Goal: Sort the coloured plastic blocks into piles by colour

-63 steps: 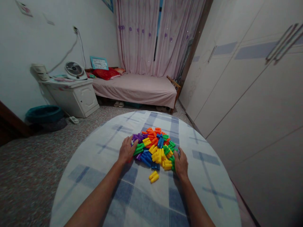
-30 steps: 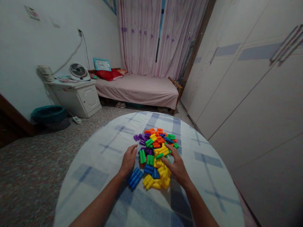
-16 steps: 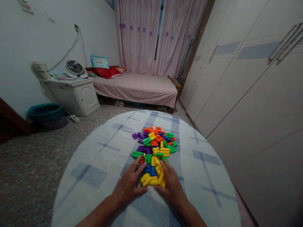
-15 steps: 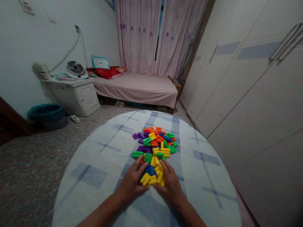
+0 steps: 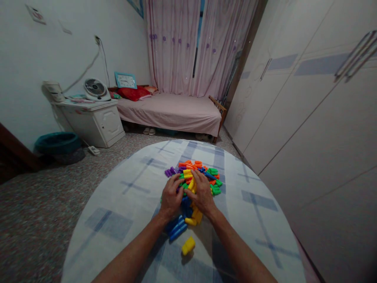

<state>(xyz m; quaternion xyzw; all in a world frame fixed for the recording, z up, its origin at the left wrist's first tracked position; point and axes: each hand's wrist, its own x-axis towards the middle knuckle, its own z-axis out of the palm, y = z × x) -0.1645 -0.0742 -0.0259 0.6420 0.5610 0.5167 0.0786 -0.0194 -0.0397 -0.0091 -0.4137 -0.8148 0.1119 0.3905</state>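
Observation:
A pile of bullet-shaped plastic building blocks in orange, purple, green, blue and yellow lies on the table. My left hand is over the pile's left side, fingers bent and apart, touching green and purple pieces. My right hand rests over the middle with thumb and fingers apart around yellow blocks. No block looks lifted in either hand. Nearer to me lie blue blocks and a slightly blurred yellow block by itself. Both hands hide part of the pile.
The round table has a blue-and-white checked cloth. Beyond it stands a bed. To the left are a white cabinet with a fan and a teal bin. A tall wardrobe lines the right.
Both hands have moved forward from the near end of the pile to its middle. The near blocks have spread; blue ones and one yellow block now lie closer to me.

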